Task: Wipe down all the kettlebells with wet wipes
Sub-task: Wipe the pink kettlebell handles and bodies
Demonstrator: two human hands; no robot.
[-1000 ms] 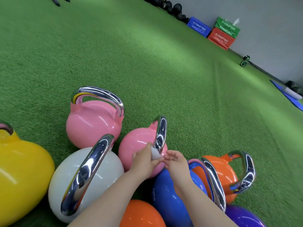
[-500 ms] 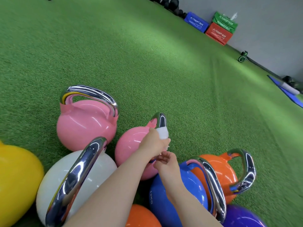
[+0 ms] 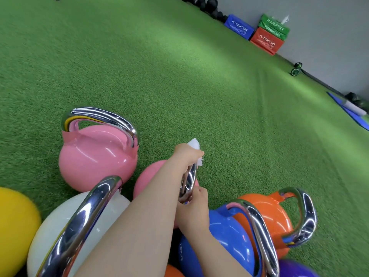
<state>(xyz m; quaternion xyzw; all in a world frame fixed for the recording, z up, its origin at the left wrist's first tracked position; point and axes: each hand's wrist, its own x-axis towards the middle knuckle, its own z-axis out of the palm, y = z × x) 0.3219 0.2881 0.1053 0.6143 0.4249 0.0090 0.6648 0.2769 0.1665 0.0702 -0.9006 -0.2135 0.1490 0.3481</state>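
The small pink kettlebell (image 3: 148, 181) sits on the green turf floor (image 3: 179, 86), wedged among the others and largely hidden behind the forearms. The left hand (image 3: 186, 154) is curled round the far end of its chrome handle (image 3: 187, 184) with a white wet wipe (image 3: 194, 144) bunched inside the grip, evidently to rub the metal. The right hand (image 3: 194, 204) pinches the near end of the handle, probably to steady the bell against the rubbing. Close by stand a larger pink kettlebell (image 3: 95, 154), a white one (image 3: 60, 226), a yellow one (image 3: 16, 226), a blue one (image 3: 225, 236) and an orange one (image 3: 267, 216). By the far wall, the stacked boxes (image 3: 267, 35) read "PLYOSOFT BOX".
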